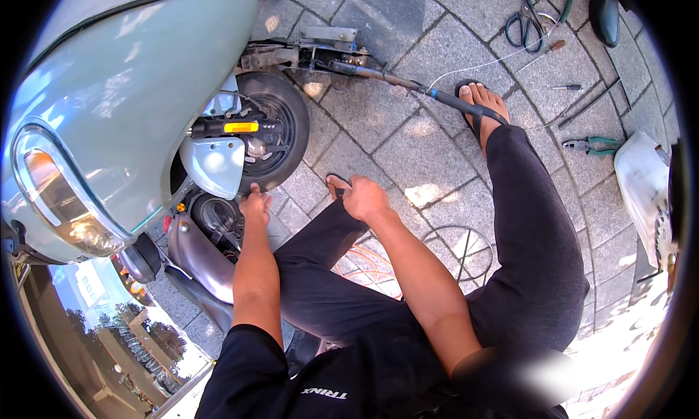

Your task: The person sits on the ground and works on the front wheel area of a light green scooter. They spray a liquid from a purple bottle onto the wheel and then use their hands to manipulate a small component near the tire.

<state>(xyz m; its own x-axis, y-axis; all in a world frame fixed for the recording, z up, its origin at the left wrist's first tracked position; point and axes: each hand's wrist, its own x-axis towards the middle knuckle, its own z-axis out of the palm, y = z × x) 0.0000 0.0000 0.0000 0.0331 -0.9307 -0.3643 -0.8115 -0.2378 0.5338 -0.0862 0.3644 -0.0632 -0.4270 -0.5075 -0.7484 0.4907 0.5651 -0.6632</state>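
Note:
Beside a mint-green motor scooter [145,62], I sit with both forearms stretched forward. My left hand [255,205] is at the near edge of the front wheel's black tyre [293,131], its fingers curled together; anything in them is too small to make out. To its right, my right hand [365,199] is closed in a fist above my left foot, the thumb on top. Whatever that fist may hold is hidden. A pale blue fender [212,160] and a black fork leg with an orange reflector [241,128] cover part of the wheel.
A long dark pole [393,79] of a folded kick scooter reaches my right foot [480,102]. Scissors [515,33], green-handled pliers [598,147], a small screwdriver [571,88] and a thin pale cable [466,69] lie on the paving. A white panel [644,190] stands far right.

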